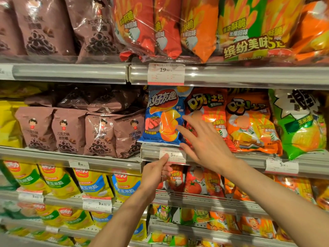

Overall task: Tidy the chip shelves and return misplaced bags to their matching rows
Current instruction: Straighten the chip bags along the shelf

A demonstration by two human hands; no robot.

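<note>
While the right hand (204, 143) reaches with straight, spread fingers, its fingertips touching the lower right side of the glossy blue ridged-chip bag (164, 115), nothing is yet grasped. That bag stands upright at the front edge of the middle grey metal shelf (71, 155), between the matte brown chocolate-ring bags (99, 134) on its left and the red tomato potato-stick bag (207, 111) just beside it on its right, so it appears to be the misplaced item. The left hand (156, 173) has its fingers curled and its thumb pressed on the white paper price label (173, 155) in the clear plastic rail at the shelf's front edge; whether it pinches the label cannot be told.

Risks, as a judgement: the slick, air-puffed film could slip from an open-fingered grip, and the bag, whose bottom seam overhangs the rail, could tip forward off the edge. Pulling it may also drag the neighbouring crinkly foil bags out of line, and thumb pressure could dislodge the label.
</note>
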